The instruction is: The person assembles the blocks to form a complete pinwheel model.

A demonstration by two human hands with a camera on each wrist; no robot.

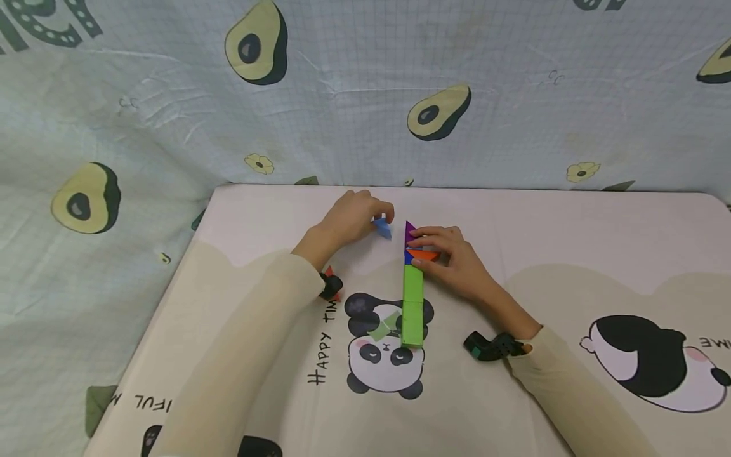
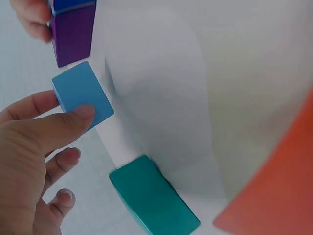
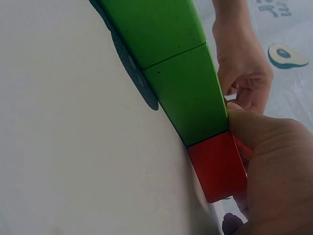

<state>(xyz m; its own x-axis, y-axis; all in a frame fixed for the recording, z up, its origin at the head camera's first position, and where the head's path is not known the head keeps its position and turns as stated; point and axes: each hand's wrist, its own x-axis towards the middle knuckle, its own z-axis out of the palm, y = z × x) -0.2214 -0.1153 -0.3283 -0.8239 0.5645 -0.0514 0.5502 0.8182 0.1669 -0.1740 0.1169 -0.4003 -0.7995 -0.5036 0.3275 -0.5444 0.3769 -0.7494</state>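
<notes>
My left hand [image 1: 354,219] pinches a light blue block [image 2: 83,95] between thumb and fingers, a little left of the far end of a row of blocks. Two bright green blocks [image 1: 413,304] form the near part of that row. Beyond them come an orange-red block [image 3: 217,166], a blue block [image 1: 408,257] and a pointed purple block [image 1: 409,233]. With thumb and fingers my right hand [image 1: 457,263] holds the orange-red block from the right, its fingertips reaching the purple one. The undersides of these blocks are hidden.
A teal block [image 2: 154,198] lies near the left hand, and another orange-red piece [image 1: 329,271] shows partly behind the left wrist. The pale table cover [image 1: 514,406] bears printed pandas and lettering. Behind the table hangs an avocado-patterned cloth [image 1: 354,127].
</notes>
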